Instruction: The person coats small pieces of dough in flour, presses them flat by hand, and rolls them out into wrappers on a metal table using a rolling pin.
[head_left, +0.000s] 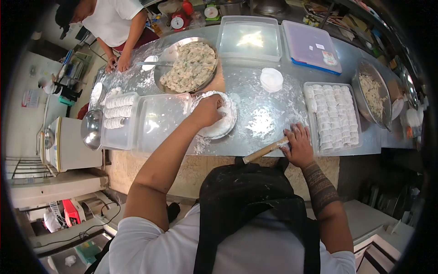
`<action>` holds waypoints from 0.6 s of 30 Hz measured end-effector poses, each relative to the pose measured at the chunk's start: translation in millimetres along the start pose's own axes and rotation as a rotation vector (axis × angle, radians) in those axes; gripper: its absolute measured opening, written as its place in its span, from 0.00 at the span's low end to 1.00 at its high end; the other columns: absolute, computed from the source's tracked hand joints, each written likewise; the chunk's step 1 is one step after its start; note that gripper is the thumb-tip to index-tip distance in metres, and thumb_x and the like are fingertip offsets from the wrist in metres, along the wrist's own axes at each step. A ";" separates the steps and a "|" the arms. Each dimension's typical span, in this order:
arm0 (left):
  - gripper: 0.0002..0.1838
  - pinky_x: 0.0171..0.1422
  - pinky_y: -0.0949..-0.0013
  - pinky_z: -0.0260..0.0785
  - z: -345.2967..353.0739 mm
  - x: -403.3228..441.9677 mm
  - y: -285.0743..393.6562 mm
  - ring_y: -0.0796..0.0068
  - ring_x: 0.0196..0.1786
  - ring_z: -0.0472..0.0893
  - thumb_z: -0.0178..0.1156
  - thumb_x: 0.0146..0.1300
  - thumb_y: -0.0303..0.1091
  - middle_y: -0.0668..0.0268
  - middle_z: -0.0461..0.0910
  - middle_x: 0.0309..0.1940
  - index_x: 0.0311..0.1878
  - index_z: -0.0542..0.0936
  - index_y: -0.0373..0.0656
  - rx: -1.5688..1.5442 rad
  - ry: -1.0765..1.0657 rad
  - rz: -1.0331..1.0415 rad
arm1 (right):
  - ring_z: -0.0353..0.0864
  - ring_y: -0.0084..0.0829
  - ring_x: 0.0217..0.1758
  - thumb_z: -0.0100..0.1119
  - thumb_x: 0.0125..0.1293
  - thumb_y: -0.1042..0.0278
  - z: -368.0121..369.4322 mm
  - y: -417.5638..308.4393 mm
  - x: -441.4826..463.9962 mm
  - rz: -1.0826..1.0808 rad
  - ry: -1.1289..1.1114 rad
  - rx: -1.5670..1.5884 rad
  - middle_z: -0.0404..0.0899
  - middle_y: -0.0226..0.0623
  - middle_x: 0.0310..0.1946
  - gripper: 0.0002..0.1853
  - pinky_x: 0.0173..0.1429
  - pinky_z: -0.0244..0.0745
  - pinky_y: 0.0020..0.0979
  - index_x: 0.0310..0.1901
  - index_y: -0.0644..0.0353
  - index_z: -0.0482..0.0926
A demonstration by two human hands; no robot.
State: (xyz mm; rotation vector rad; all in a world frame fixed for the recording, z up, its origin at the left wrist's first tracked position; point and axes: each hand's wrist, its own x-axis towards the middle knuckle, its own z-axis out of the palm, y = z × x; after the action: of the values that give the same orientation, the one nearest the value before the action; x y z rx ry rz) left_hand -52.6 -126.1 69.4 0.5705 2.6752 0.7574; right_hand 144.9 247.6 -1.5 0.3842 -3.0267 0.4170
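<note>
The left hand [212,111] reaches down into a round bowl [233,122] of white flour [218,129], its fingers bent and partly hidden, so I cannot tell whether they close on anything. The bowl sits at the near side of the metal counter [242,73], left of the middle. The right hand [299,145] rests at the near edge, fingers spread forward, touching the end of a wooden rolling pin [262,152] that lies between thumb and fingers; how firmly it grips cannot be told. The pin slants from there toward the near left.

Between the hands, a patch of loose flour [261,122] whitens the surface, and beyond it stands a stack of round white wrappers [272,80]. Just right of the right hand, a clear container [337,150] holds close rows of white wrapped pieces [331,114]; farther right is a metal mixing bowl [363,112] with pale mixture. Beyond the left hand, a wide pan [163,75] holds chunky filling [191,66]. To the left, another clear container [117,139] carries three rows of pieces. At the far left, a co-worker's hands [117,63] are over the counter.
</note>
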 end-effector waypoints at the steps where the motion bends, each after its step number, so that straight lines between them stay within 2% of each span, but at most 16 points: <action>1: 0.19 0.60 0.51 0.80 -3.7 0.3 -0.9 0.46 0.55 0.86 0.74 0.54 0.26 0.49 0.87 0.49 0.51 0.86 0.41 -0.067 -0.025 -0.020 | 0.58 0.60 0.86 0.66 0.71 0.45 -1.2 -0.6 0.0 0.003 -0.003 -0.001 0.69 0.57 0.77 0.36 0.89 0.45 0.63 0.75 0.56 0.73; 4: 0.20 0.59 0.50 0.80 2.3 -7.2 -5.6 0.45 0.55 0.86 0.75 0.53 0.25 0.48 0.86 0.50 0.51 0.84 0.39 0.259 0.212 0.191 | 0.58 0.60 0.86 0.66 0.71 0.46 -1.4 -1.3 -0.2 0.004 -0.004 -0.003 0.69 0.57 0.77 0.36 0.89 0.45 0.62 0.74 0.56 0.74; 10: 0.19 0.59 0.47 0.80 31.3 -11.0 18.6 0.43 0.56 0.85 0.73 0.56 0.29 0.46 0.83 0.54 0.51 0.82 0.38 0.324 0.170 0.066 | 0.59 0.59 0.86 0.67 0.71 0.47 -1.7 -2.2 -0.1 0.011 0.009 -0.009 0.69 0.57 0.77 0.35 0.89 0.47 0.62 0.73 0.56 0.74; 11: 0.18 0.60 0.47 0.80 33.1 -6.0 17.3 0.43 0.55 0.86 0.72 0.57 0.29 0.45 0.85 0.50 0.51 0.82 0.37 0.345 0.177 0.049 | 0.59 0.59 0.86 0.67 0.71 0.47 -1.0 -2.0 -0.1 0.010 0.012 -0.008 0.69 0.56 0.77 0.34 0.89 0.47 0.62 0.73 0.56 0.74; 15: 0.21 0.61 0.49 0.79 16.5 0.5 12.0 0.43 0.53 0.87 0.71 0.55 0.27 0.46 0.87 0.43 0.54 0.84 0.38 0.098 0.148 0.048 | 0.59 0.58 0.85 0.67 0.71 0.47 -3.1 -2.4 -0.1 0.022 -0.002 0.001 0.69 0.56 0.77 0.34 0.88 0.48 0.61 0.73 0.55 0.74; 18: 0.22 0.63 0.51 0.79 2.2 -0.1 -1.3 0.43 0.55 0.86 0.72 0.55 0.26 0.48 0.87 0.47 0.56 0.86 0.40 0.058 0.019 0.141 | 0.60 0.59 0.85 0.68 0.70 0.47 -0.7 -2.2 0.2 0.024 0.003 -0.003 0.70 0.56 0.76 0.34 0.88 0.48 0.61 0.73 0.55 0.75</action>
State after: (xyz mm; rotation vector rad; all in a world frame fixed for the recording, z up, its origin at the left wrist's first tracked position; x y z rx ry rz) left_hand -52.0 -126.2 66.9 0.7775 2.7044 0.7279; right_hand 145.3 245.7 -0.3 0.3473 -3.0313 0.4134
